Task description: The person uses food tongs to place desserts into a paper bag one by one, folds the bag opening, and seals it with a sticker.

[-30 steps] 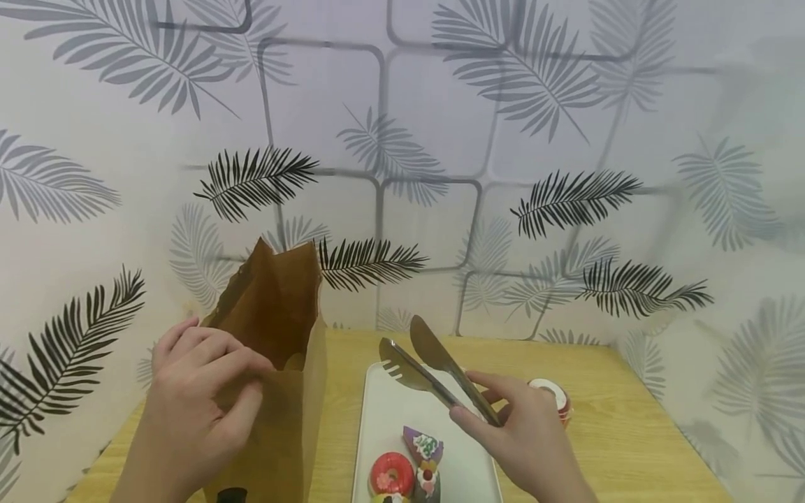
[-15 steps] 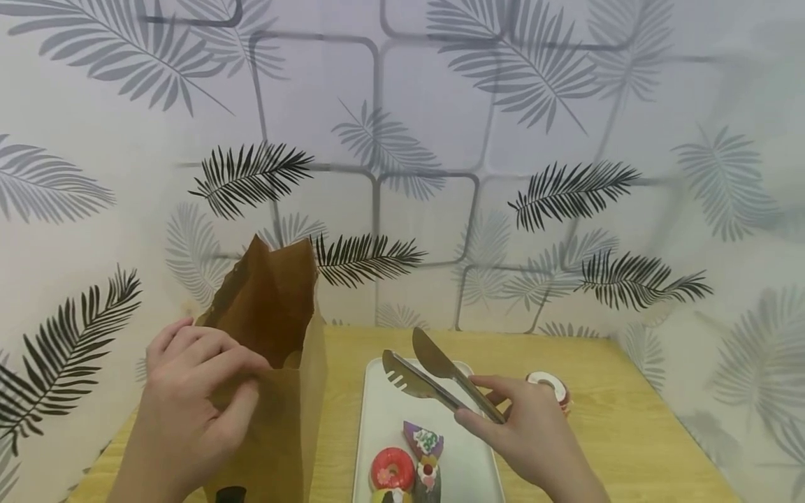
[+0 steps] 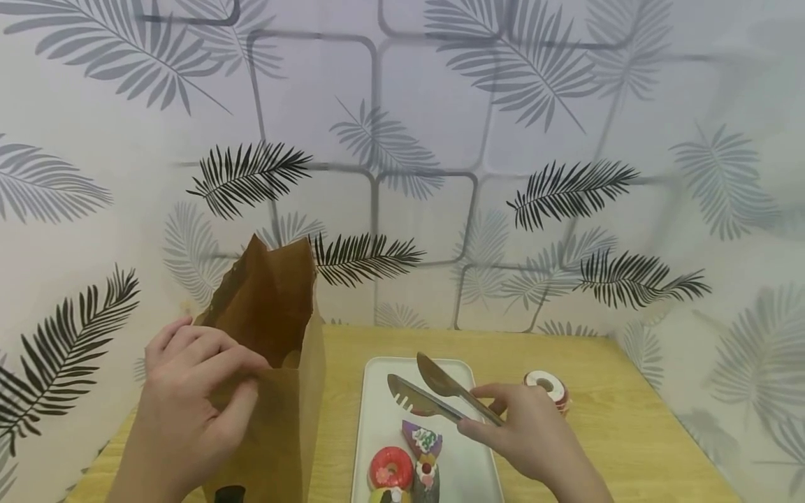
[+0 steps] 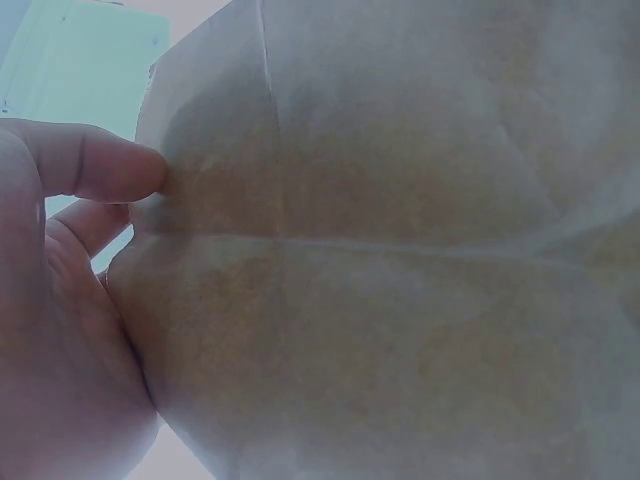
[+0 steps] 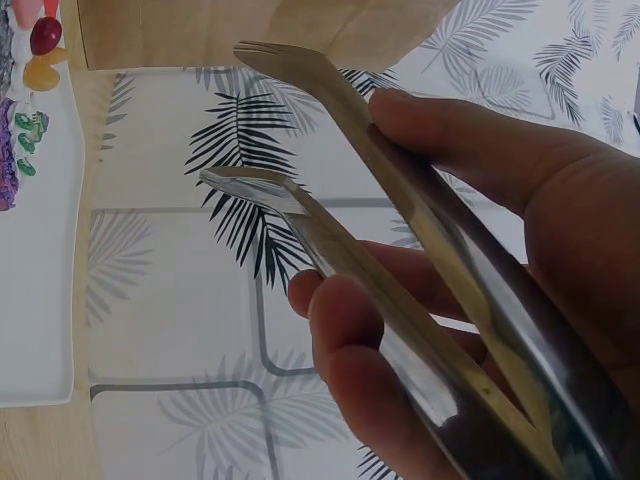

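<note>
A person (image 3: 585,485) near me is holding both bare forearms (image 3: 151,469) forward, the left hand (image 3: 195,398) pinching palm-down, the right hand (image 3: 518,427) gripping between thumb (image 3: 479,431) and fingers (image 3: 492,392).

Head view forward and down, wrist views close up, tongs (image 5: 455,245) shared by head and right wrist

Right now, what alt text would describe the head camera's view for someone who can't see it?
A person's right hand holds open metal tongs that appear above a white tray with a red donut and a purple cake slice, while the left hand holds an open brown paper bag by its rim.
</note>
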Available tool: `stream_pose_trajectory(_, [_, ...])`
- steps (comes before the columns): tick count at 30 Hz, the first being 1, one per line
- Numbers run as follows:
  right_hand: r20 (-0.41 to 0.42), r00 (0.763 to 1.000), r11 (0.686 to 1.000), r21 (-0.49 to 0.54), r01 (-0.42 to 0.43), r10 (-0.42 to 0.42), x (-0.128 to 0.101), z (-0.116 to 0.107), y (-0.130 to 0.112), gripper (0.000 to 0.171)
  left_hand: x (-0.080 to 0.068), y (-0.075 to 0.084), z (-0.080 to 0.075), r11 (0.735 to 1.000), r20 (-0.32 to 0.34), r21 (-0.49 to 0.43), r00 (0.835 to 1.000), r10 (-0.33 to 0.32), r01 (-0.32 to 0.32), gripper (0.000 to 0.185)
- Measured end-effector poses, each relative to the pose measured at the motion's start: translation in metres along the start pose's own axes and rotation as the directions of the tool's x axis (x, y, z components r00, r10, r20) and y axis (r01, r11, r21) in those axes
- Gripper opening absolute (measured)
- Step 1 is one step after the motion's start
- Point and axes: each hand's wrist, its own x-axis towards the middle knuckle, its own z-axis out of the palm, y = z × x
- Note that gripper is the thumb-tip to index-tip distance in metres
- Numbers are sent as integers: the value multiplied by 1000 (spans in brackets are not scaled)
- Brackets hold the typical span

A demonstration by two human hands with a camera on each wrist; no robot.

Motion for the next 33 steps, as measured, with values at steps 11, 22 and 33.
stream_pose_trajectory(11, [76, 997, 999, -43, 10, -6, 2, 2, 5, 47, 0, 0, 0, 1000, -7, -3, 1000, 5, -5, 20])
stream_pose_trajectory(22, [132, 991, 998, -55, 31, -23, 5, 7, 13, 43, 0, 0, 0, 1000, 0, 3, 1000, -6, 6, 19])
stream_pose_trajectory(33, [181, 983, 996, -90, -5, 21, 10, 14, 21, 32, 0, 1, 0, 1000, 2, 2, 1000, -11, 11, 20])
